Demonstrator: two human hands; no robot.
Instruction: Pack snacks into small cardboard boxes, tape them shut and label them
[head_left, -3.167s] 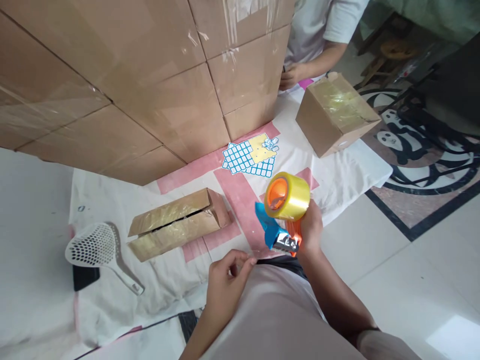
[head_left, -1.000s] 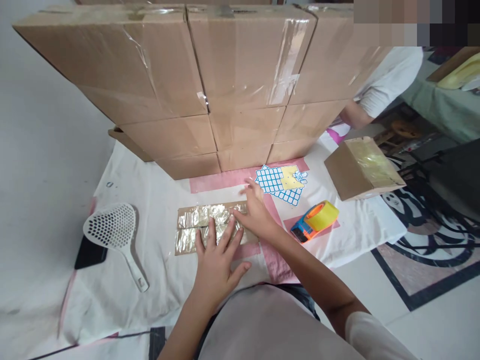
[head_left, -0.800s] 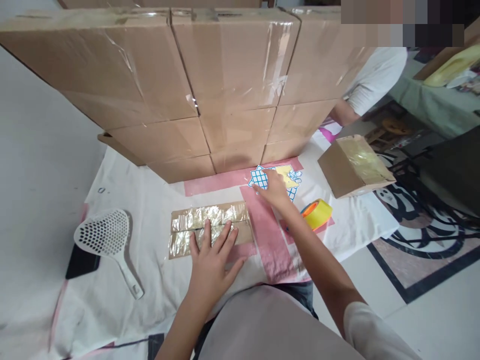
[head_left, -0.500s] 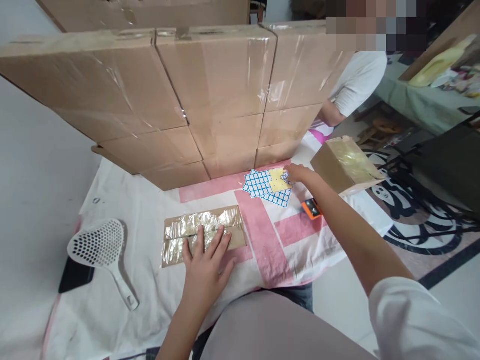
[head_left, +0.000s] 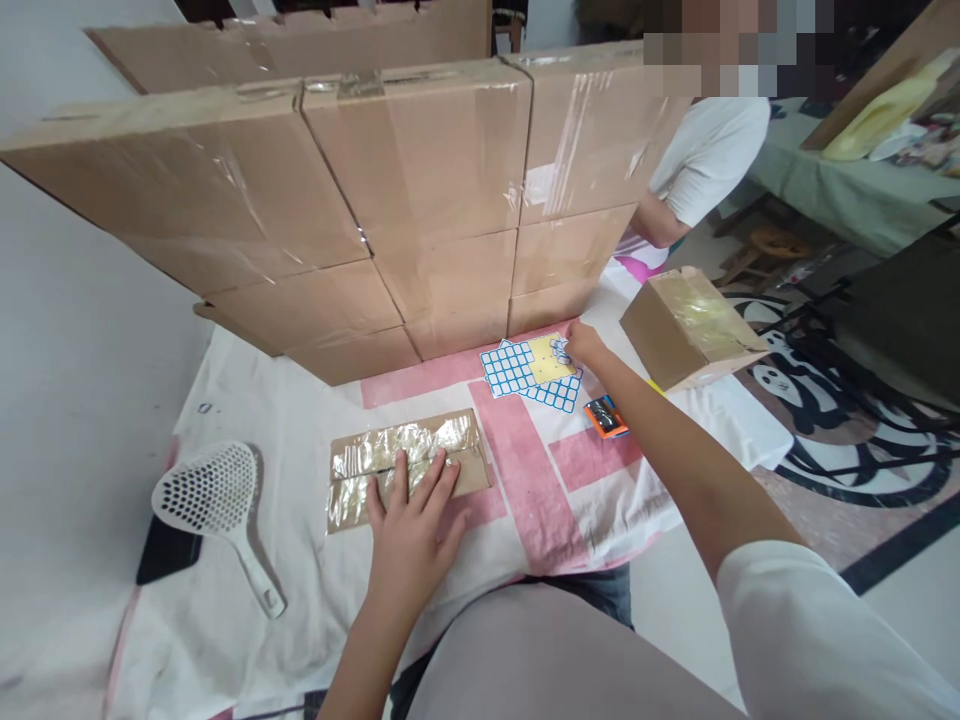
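Note:
My left hand [head_left: 414,535] lies with fingers spread on a flat cardboard piece [head_left: 466,478] covered in shiny clear tape. Farther off, at the foot of the box wall, my right hand [head_left: 586,347] has its fingers curled together at the right edge of a card [head_left: 506,368] with a blue grid and a yellow panel. That card overlaps a second blue-grid card [head_left: 564,397] beneath it. The fingertips are partly hidden. Just left of my right forearm is a small orange and black packet [head_left: 606,417].
A tall wall of taped cardboard boxes [head_left: 442,180] stands across the table. At left, a white slotted scoop [head_left: 214,490] rests partly over a black flat object [head_left: 165,550]. A cardboard box [head_left: 690,325] stands at right. A person in a white sleeve [head_left: 720,150] is behind the wall.
My right hand and the upper grid card have shifted slightly left. The orange packet shows more fully beside my forearm. My left hand stays on the cardboard; the view has shifted a little.

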